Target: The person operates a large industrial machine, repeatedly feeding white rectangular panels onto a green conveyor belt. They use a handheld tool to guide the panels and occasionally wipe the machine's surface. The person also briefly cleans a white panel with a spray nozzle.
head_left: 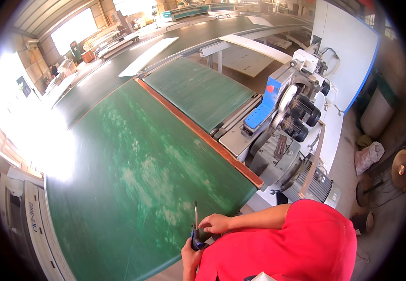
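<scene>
One red shirt (278, 248) is seen nearest, at the lower edge. At left, one broad green belt (123, 182) is marked by pale scuffs. By one left hand (192, 257), one black-and-blue tool (195, 238) with one metal rod (196, 215) is gripped at the belt's near edge, fingers wrapped around it. One right hand (217, 224) is held just beside, fingers bent; whether anything is clamped cannot be told. Rightward, one blue plate (259, 115) and one large grey finned motor (316, 181) are mounted.
</scene>
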Action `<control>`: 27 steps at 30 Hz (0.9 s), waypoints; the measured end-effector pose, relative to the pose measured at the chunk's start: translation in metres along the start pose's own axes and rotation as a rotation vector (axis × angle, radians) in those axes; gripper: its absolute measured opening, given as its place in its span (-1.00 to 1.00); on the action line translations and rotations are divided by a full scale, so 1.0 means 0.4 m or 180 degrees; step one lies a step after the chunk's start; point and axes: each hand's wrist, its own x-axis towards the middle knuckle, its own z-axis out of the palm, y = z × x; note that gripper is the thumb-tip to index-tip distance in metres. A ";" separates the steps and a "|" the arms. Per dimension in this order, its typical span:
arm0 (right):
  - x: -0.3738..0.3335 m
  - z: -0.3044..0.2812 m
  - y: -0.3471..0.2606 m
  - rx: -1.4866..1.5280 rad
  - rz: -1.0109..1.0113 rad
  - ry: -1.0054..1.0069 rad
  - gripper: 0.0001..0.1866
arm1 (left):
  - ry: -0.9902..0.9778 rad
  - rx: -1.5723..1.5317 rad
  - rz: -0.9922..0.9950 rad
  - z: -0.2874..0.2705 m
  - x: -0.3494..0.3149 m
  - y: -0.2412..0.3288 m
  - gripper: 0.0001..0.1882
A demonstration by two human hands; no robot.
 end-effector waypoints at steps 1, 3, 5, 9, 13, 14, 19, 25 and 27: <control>0.000 -0.001 0.003 0.0008 -0.0008 -0.0004 -0.60 | -0.0026 0.0001 -0.0024 0.000 0.002 -0.001 -0.56; 0.000 -0.004 0.007 -0.0007 -0.0019 -0.0001 -0.60 | -0.0041 0.0003 -0.0027 0.005 0.008 -0.007 -0.56; 0.000 -0.009 0.009 -0.0048 -0.0023 0.0004 -0.60 | -0.0018 0.0006 0.0006 0.010 0.014 -0.008 -0.55; -0.002 -0.026 0.005 0.0016 0.0021 -0.0002 -0.61 | -0.0091 -0.0074 -0.0087 0.014 0.020 0.024 -0.53; -0.002 -0.032 0.025 0.0102 -0.0107 0.0110 -0.61 | -0.0083 -0.0117 -0.0082 0.025 0.035 0.015 -0.52; -0.002 -0.035 0.026 0.0122 -0.0156 0.0160 -0.61 | -0.0088 -0.0076 -0.0098 0.026 0.039 0.014 -0.52; 0.002 -0.056 0.017 -0.0002 -0.0186 0.0129 -0.60 | -0.0097 0.0027 -0.0128 0.030 0.052 0.007 -0.49; -0.001 -0.095 0.010 -0.0116 -0.0152 0.0110 -0.61 | -0.0069 0.0000 0.0024 0.043 0.069 0.018 -0.50; -0.024 -0.144 0.019 -0.0564 -0.0415 0.0559 -0.66 | -0.0085 0.0003 -0.0005 0.045 0.069 0.020 -0.53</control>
